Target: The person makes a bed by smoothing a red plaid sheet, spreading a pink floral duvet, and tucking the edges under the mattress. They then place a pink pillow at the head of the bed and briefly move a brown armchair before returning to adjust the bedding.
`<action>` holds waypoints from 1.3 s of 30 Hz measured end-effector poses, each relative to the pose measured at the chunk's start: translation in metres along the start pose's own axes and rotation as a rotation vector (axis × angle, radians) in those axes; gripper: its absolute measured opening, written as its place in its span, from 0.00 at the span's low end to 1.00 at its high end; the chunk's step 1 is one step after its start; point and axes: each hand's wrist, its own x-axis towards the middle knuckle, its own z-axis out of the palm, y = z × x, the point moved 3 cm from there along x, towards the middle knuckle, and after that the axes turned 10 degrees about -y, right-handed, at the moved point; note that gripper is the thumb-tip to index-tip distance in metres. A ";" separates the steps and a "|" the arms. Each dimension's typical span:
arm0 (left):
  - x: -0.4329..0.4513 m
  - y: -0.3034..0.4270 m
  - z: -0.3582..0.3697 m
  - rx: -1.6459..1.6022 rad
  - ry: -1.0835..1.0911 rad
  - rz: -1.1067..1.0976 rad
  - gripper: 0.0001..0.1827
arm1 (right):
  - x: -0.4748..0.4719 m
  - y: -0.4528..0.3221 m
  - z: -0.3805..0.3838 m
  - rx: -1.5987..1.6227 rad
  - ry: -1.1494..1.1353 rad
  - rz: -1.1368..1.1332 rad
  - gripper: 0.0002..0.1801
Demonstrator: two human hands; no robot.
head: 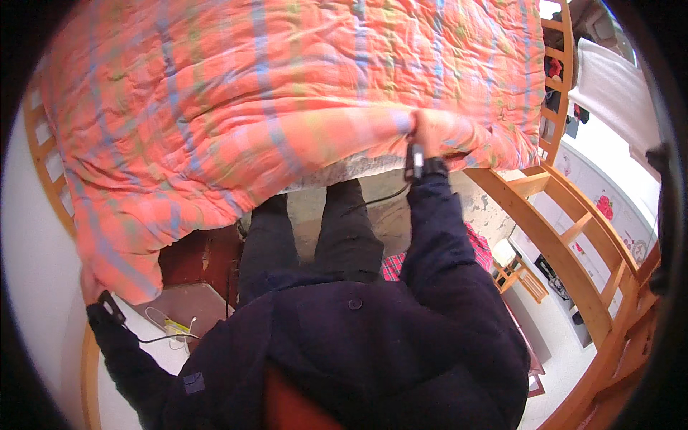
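Observation:
An orange plaid quilt [301,64] with blue and green stripes spreads across the bed before me, wrinkled over most of its surface. At far left, my left hand [90,286] grips a bunched corner that hangs off the bed's near side; the quilt partly hides the fingers. My right hand [426,137], slightly blurred, holds the quilt's near edge right of centre, lifted in a fold. Beneath that fold shows a strip of pale patterned bedding [355,166]. A dark strap with a device [416,161] sits at my right wrist.
Wooden bed rails [556,80] and a wooden ladder [553,215] stand at right. A brown cabinet [199,258] is at lower left, beside a small table [188,303] with white cables. Red plaid cloth [395,266] lies near my legs. A black cable [387,198] trails from my right wrist.

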 end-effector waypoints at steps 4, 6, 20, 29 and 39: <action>0.043 0.071 -0.089 0.010 0.182 0.216 0.27 | 0.024 -0.079 -0.012 0.468 -0.204 -0.352 0.17; 0.068 0.098 -0.117 -0.061 0.248 0.342 0.25 | 0.044 -0.086 -0.022 0.596 -0.177 -0.404 0.21; 0.219 -0.091 0.207 -0.517 -0.136 0.169 0.17 | 0.002 0.179 -0.021 0.834 -0.095 0.485 0.49; 0.258 0.089 0.346 -0.233 0.202 0.268 0.36 | 0.067 0.178 0.067 1.308 -0.304 0.445 0.49; 0.344 0.117 0.346 -0.267 -0.585 -0.038 0.12 | 0.040 0.176 -0.019 1.418 0.046 0.094 0.37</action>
